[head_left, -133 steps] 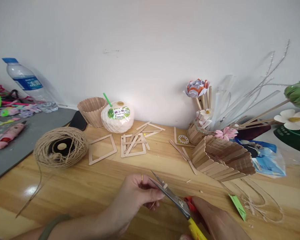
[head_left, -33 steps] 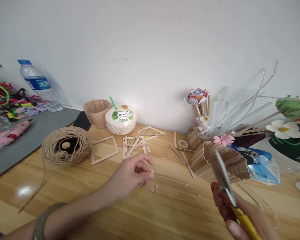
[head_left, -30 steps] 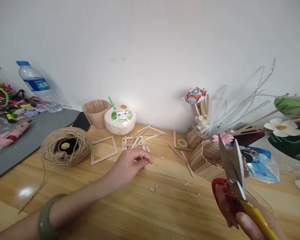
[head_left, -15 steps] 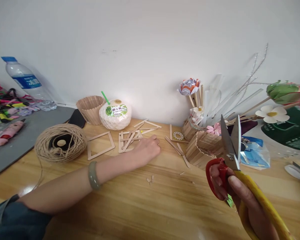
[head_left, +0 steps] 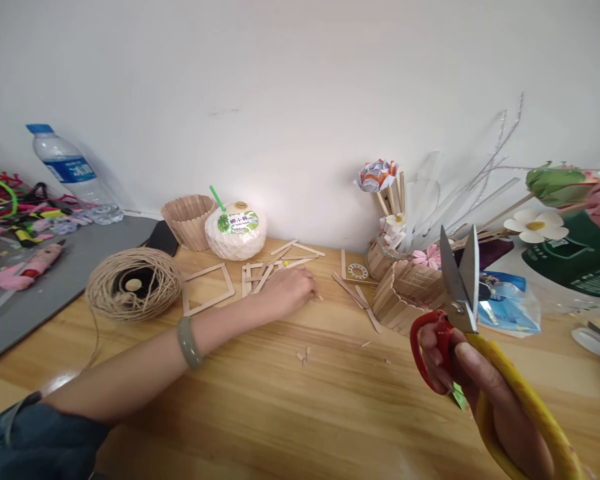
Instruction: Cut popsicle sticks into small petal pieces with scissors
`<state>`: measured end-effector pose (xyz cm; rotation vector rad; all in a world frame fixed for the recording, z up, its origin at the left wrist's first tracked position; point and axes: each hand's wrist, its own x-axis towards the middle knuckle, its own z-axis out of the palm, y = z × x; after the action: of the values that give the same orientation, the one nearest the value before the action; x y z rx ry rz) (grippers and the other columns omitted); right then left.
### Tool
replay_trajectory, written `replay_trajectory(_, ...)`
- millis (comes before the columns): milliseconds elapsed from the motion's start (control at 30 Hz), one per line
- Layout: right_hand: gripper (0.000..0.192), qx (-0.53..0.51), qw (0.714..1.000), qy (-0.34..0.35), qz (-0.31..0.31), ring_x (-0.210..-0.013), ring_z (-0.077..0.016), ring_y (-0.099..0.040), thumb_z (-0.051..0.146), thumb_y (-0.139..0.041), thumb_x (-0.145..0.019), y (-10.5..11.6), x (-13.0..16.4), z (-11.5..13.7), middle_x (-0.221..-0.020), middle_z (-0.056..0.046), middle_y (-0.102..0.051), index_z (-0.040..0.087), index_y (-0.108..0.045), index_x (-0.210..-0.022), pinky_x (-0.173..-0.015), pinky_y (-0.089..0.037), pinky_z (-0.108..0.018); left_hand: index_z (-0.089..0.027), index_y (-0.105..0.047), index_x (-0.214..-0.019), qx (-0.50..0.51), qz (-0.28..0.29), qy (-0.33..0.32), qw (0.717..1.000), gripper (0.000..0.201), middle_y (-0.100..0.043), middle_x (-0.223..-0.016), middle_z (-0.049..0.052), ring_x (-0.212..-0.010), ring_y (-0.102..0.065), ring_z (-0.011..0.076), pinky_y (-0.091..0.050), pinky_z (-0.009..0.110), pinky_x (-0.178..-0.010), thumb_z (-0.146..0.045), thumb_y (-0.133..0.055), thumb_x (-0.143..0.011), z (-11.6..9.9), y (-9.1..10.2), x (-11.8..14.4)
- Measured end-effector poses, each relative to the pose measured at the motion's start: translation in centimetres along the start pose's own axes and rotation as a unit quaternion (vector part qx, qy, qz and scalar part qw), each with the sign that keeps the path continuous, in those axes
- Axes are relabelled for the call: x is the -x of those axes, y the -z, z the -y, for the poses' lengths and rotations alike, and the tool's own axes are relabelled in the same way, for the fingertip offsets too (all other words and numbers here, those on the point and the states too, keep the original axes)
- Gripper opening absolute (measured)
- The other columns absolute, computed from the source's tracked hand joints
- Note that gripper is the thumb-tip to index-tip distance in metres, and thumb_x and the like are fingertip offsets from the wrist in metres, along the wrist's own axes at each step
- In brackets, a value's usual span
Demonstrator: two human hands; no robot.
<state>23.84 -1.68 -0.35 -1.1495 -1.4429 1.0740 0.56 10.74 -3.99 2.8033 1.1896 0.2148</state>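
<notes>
Several craft sticks (head_left: 267,273) are reached by the curled left hand (head_left: 290,291), uncut, while scissors (head_left: 460,293) are gripped in the right hand (head_left: 485,393).

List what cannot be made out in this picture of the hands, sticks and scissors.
Head view:
- Left hand: fingertips hidden by its own back, so any grip on the craft sticks is unclear.
- Right hand: cut off by the bottom edge.
- Scissors: yellow handle leaves the frame.
- Bottle label: too small.

Glossy varnished wood tabletop (head_left: 260,400), pale matt wooden sticks (head_left: 267,275), rough jute twine ball (head_left: 134,284), and scissors (head_left: 473,320) with shiny metal blades, smooth plastic handles.
</notes>
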Motion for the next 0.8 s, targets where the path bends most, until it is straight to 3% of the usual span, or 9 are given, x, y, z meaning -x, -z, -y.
replay_trajectory(267, 0.040, -0.008, 1.000, -0.007, 0.009, -0.051, -0.0160, -0.032, 0.044, -0.044, -0.089, 0.1, -0.2, -0.3, -0.055, 0.003, -0.038, 0.023, -0.044, -0.055, -0.052, -0.028, -0.032, -0.024, -0.068, -0.087, 0.081, 0.037, 0.038, 0.995, 0.012, -0.069, -0.093, -0.001, -0.093, -0.060, 0.0179, -0.045, 0.025, -0.074, -0.027, -0.060, -0.079, 0.6, -0.2, -1.5)
replay_trajectory(433, 0.039, -0.032, 0.999, -0.009, -0.007, -0.053, -0.0159, -0.035, 0.046, -0.047, -0.087, 0.2, -0.2, 0.2, -0.057, 0.002, -0.040, 0.023, -0.045, -0.057, -0.047, -0.030, -0.029, -0.015, -0.060, -0.099, 0.089, 0.104, 0.043, 0.990, 0.023, -0.062, -0.101, 0.006, -0.090, -0.060, 0.0186, -0.049, 0.037, -0.078, -0.032, -0.054, -0.086, 0.5, 0.1, -2.5)
replay_trajectory(567, 0.034, -0.037, 0.999, -0.019, -0.008, -0.053, -0.0158, -0.036, 0.048, -0.048, -0.086, 0.1, -0.3, 0.3, -0.057, 0.002, -0.041, 0.023, -0.051, -0.063, -0.043, -0.031, -0.027, -0.015, -0.055, -0.110, 0.088, 0.120, 0.038, 0.988, 0.028, -0.058, -0.110, 0.008, -0.093, -0.059, 0.0193, -0.050, 0.040, -0.079, -0.031, -0.052, -0.087, -0.1, 0.3, -2.6)
replay_trajectory(667, 0.031, -0.034, 0.999, -0.015, -0.004, -0.053, -0.0161, -0.036, 0.047, -0.047, -0.087, 0.1, -0.3, 0.1, -0.057, 0.002, -0.040, 0.023, -0.053, -0.068, -0.043, -0.031, -0.027, -0.015, -0.060, -0.100, 0.092, 0.105, 0.035, 0.989, 0.020, -0.061, -0.104, 0.008, -0.095, -0.058, 0.0206, -0.048, 0.040, -0.082, -0.028, -0.051, -0.087, -0.4, 0.3, -2.3)
replay_trajectory(800, 0.035, -0.036, 0.999, -0.008, -0.005, -0.052, -0.0157, -0.035, 0.045, -0.047, -0.088, 0.1, -0.2, 0.1, -0.057, 0.002, -0.040, 0.023, -0.046, -0.060, -0.046, -0.032, -0.028, -0.016, -0.065, -0.086, 0.120, 0.095, 0.012, 0.988, 0.015, -0.065, -0.093, 0.006, -0.095, -0.057, 0.0205, -0.044, 0.031, -0.081, -0.018, -0.051, -0.084, -0.8, 1.2, -0.6)
